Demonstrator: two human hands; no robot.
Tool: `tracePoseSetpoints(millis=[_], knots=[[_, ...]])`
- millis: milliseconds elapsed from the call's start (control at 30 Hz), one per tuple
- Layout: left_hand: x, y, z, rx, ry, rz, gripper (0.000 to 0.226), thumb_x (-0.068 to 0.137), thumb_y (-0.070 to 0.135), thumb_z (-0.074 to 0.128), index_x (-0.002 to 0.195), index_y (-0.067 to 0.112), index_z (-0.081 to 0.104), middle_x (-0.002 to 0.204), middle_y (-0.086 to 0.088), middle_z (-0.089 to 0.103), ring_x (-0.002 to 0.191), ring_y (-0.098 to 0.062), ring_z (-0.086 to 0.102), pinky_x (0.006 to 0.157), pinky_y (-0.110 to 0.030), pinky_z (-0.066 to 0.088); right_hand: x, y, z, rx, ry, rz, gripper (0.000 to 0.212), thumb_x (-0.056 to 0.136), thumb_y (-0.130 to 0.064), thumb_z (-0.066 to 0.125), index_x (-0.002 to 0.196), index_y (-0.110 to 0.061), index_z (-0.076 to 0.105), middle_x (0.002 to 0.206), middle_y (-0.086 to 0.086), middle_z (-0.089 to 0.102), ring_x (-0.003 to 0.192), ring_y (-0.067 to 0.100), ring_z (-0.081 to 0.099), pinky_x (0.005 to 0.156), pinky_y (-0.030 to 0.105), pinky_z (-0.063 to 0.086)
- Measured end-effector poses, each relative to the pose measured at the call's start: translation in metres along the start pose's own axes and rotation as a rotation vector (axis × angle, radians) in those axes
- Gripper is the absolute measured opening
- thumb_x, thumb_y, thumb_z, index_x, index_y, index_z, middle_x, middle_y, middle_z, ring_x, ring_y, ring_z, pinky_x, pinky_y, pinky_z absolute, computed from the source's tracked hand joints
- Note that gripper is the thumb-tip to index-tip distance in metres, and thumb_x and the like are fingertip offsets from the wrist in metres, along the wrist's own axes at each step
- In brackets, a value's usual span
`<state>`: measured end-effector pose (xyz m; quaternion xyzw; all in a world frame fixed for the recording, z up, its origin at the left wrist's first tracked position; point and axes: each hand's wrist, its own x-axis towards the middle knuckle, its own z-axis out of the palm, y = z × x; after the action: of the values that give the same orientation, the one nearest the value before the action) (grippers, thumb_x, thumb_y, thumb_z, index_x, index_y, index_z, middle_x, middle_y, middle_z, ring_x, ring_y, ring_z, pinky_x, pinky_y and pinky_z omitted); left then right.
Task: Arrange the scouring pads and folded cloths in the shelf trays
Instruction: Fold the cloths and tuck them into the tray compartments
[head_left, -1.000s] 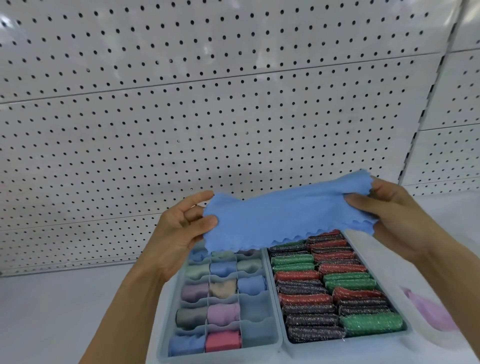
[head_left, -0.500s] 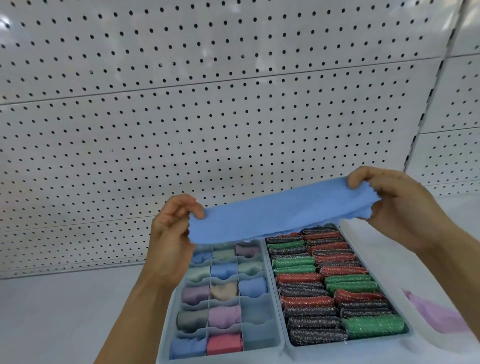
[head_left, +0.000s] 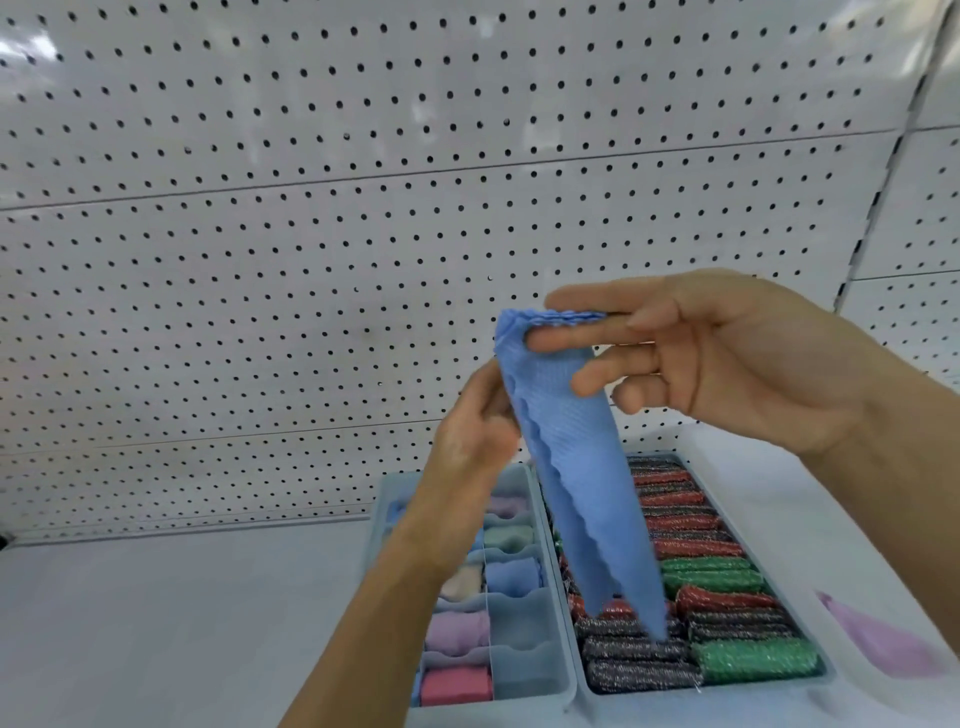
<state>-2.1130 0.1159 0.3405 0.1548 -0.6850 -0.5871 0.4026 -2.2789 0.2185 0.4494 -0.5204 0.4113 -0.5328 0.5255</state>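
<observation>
A blue cloth (head_left: 576, 467), folded lengthwise with scalloped edges, hangs down over the trays. My right hand (head_left: 727, 358) pinches its top end between thumb and straight fingers. My left hand (head_left: 472, 426) is against the cloth's left edge, blurred, with its fingers hidden behind the fabric. Below, a divided grey tray (head_left: 563, 675) holds rolled cloths (head_left: 457, 631) in pastel colours, with some compartments bare. To its right, a second tray (head_left: 828, 675) is packed with rows of red, green and dark glittery scouring pads (head_left: 727, 577).
A white tray (head_left: 753, 499) at the far right holds a loose lilac cloth (head_left: 883, 644). White pegboard (head_left: 311, 260) forms the back wall. The grey shelf surface (head_left: 156, 623) stretches to the left of the trays.
The cloth was stretched sideways between both hands. Its ends have come together at the top in my right hand and it now hangs vertically; my left hand has moved in to its left edge.
</observation>
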Motion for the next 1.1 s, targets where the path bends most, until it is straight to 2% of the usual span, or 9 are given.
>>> tracePoseSetpoints(millis=[100,233,433,533,667,767,867,1000,1100], knots=[[0.003,0.002,0.016,-0.107,-0.037,-0.067,0.076,0.067,0.055,0.080,0.125,0.011,0.057,0.111,0.000,0.070,0.103,-0.020,0.067,0.086,-0.033,0.051,0.002,-0.001,0.006,0.007,0.010,0.007,0.052,0.072,-0.011,0.047,0.122,-0.003,0.058,0.113,0.013,0.070,0.072,0.021,0.071,0.052,0.024,0.054],[-0.004,-0.010,0.026,-0.098,-0.011,-0.114,0.044,0.086,0.032,0.070,0.125,0.015,0.059,0.119,-0.003,0.070,0.109,-0.021,0.067,0.094,-0.037,0.052,0.003,-0.001,0.007,0.019,0.044,-0.001,0.054,0.071,-0.013,0.052,0.124,-0.004,0.057,0.116,0.010,0.069,0.073,0.024,0.072,0.049,0.025,0.054],[0.000,-0.026,0.028,-0.024,0.193,-0.193,0.023,0.086,0.024,0.072,0.099,0.006,0.068,0.098,-0.020,0.071,0.086,-0.022,0.068,0.075,-0.031,0.054,0.011,0.003,0.003,0.066,0.095,0.007,0.051,0.076,-0.011,0.053,0.126,-0.006,0.055,0.120,0.010,0.067,0.073,0.026,0.072,0.046,0.025,0.054],[0.000,-0.027,0.028,-0.041,0.202,-0.283,0.024,0.091,0.022,0.064,0.099,0.000,0.069,0.095,-0.015,0.075,0.084,-0.021,0.072,0.075,-0.032,0.057,0.015,0.006,0.000,0.015,0.156,-0.008,0.039,0.088,-0.003,0.051,0.126,-0.008,0.057,0.117,0.006,0.070,0.069,0.022,0.072,0.046,0.023,0.052],[-0.002,-0.031,0.021,-0.104,0.113,-0.405,0.035,0.096,0.032,0.058,0.106,0.000,0.069,0.102,-0.016,0.074,0.095,-0.035,0.070,0.095,-0.054,0.051,0.018,0.018,-0.008,-0.334,0.368,-0.124,0.032,0.084,0.004,0.064,0.114,-0.010,0.065,0.096,0.003,0.075,0.056,0.020,0.069,0.042,0.022,0.046],[-0.004,-0.035,0.021,-0.118,0.024,-0.472,0.036,0.098,0.032,0.055,0.107,0.000,0.069,0.104,-0.017,0.073,0.097,-0.035,0.070,0.097,-0.054,0.050,0.026,0.027,-0.015,-0.522,0.564,-0.219,0.010,0.082,-0.006,0.072,0.091,-0.009,0.072,0.066,0.004,0.072,0.035,0.015,0.053,0.036,0.020,0.035],[-0.008,-0.038,0.025,-0.086,-0.049,-0.529,0.038,0.098,0.036,0.054,0.113,0.004,0.068,0.109,-0.011,0.073,0.102,-0.029,0.070,0.101,-0.049,0.049,0.037,0.030,-0.026,-0.603,0.665,-0.268,0.005,0.082,-0.010,0.072,0.078,-0.013,0.074,0.054,0.000,0.061,0.042,0.004,0.043,0.045,0.014,0.037],[-0.005,-0.042,0.026,-0.039,-0.089,-0.625,0.043,0.095,0.043,0.056,0.116,0.007,0.067,0.110,-0.005,0.073,0.104,-0.024,0.069,0.102,-0.048,0.048,0.043,0.033,-0.034,-0.691,0.631,-0.255,0.009,0.082,-0.013,0.072,0.076,-0.019,0.074,0.085,0.007,0.072,0.074,0.016,0.060,0.073,0.031,0.053],[0.005,-0.044,0.025,-0.070,0.023,-0.709,0.037,0.096,0.040,0.057,0.112,0.008,0.068,0.105,-0.006,0.075,0.099,-0.024,0.070,0.097,-0.043,0.051,0.032,0.039,-0.023,-0.685,0.541,-0.357,0.010,0.083,-0.009,0.070,0.077,-0.016,0.074,0.081,-0.002,0.073,0.077,0.010,0.065,0.078,0.028,0.054]])
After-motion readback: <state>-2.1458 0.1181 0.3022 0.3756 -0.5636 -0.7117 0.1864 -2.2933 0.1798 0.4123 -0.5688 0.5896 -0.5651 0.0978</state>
